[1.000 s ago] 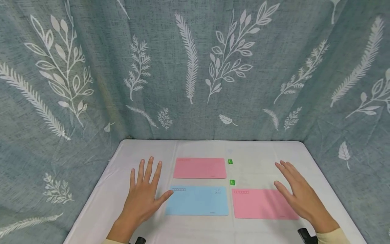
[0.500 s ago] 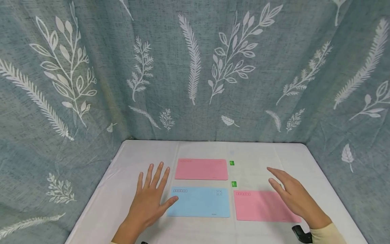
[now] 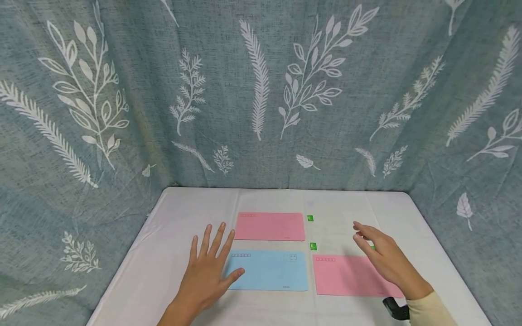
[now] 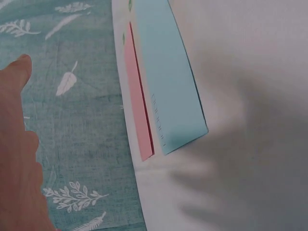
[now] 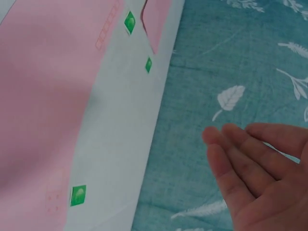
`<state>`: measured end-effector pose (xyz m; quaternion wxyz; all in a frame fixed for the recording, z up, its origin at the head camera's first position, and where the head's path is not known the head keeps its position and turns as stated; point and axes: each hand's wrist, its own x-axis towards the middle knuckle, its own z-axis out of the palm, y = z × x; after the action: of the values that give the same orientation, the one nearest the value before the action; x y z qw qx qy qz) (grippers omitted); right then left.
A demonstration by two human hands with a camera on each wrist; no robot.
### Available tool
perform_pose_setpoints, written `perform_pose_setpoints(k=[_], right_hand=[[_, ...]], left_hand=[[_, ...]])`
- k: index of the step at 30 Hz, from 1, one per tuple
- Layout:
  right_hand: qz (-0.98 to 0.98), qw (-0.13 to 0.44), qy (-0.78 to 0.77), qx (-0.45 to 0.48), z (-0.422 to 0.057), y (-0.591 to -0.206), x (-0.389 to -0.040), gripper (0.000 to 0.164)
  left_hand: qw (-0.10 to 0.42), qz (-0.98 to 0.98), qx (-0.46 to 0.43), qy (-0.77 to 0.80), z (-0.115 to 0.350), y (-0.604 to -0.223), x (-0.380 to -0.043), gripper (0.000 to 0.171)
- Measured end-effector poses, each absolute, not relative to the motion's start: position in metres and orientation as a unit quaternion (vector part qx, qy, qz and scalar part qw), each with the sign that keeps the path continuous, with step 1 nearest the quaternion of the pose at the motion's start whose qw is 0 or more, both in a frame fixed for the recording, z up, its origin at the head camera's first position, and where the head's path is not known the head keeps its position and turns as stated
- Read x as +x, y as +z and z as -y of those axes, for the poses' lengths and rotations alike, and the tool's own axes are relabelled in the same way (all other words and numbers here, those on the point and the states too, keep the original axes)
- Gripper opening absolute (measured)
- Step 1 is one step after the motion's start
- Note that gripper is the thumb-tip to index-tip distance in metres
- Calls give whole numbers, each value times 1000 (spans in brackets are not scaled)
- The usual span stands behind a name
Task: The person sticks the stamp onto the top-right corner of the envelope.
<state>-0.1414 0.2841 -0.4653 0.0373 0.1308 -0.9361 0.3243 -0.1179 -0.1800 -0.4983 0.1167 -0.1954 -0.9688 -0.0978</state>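
My left hand (image 3: pixel 210 274) hovers with spread, straight fingers at the left end of a blue envelope (image 3: pixel 269 271), overlapping its edge in the head view. The right hand (image 3: pixel 387 262) hangs over a pink envelope (image 3: pixel 338 276) at the front right, fingers together and slightly bent, holding nothing. A second pink envelope (image 3: pixel 269 226) lies behind the blue one. Small green stamps lie nearby: a far stamp (image 3: pixel 310 218), a middle stamp (image 3: pixel 313 246), and a third stamp (image 5: pixel 78 195) beside the right pink envelope, mostly hidden by the right hand in the head view.
The envelopes lie flat on a white cloth-covered table (image 3: pixel 183 208) with rounded far corners. A teal curtain (image 3: pixel 228 90) with white leaf prints hangs behind it and along both sides. A black wrist-worn device (image 3: pixel 395 310) shows at the right sleeve.
My left hand has moved right, over the blue envelope's left end. The right hand has shifted left, its fingers bending a little, and the third stamp now partly shows beside it. The envelopes stay put.
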Motion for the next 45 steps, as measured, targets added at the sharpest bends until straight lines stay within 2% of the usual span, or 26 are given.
perform_pose_setpoints(k=[10, 33, 38, 45], right_hand=[[932, 45, 336, 132, -280, -470, -145, 55], [925, 87, 353, 114, -272, -495, -164, 31], [926, 82, 349, 114, -273, -495, -164, 27], [924, 60, 364, 100, -270, -496, -165, 30]], left_hand=[[120, 966, -196, -117, 170, -505, -111, 93], [85, 963, -213, -138, 148, -521, -106, 90], [79, 963, -215, -142, 144, -523, -106, 86], [70, 965, -211, -137, 140, -527, -105, 85]])
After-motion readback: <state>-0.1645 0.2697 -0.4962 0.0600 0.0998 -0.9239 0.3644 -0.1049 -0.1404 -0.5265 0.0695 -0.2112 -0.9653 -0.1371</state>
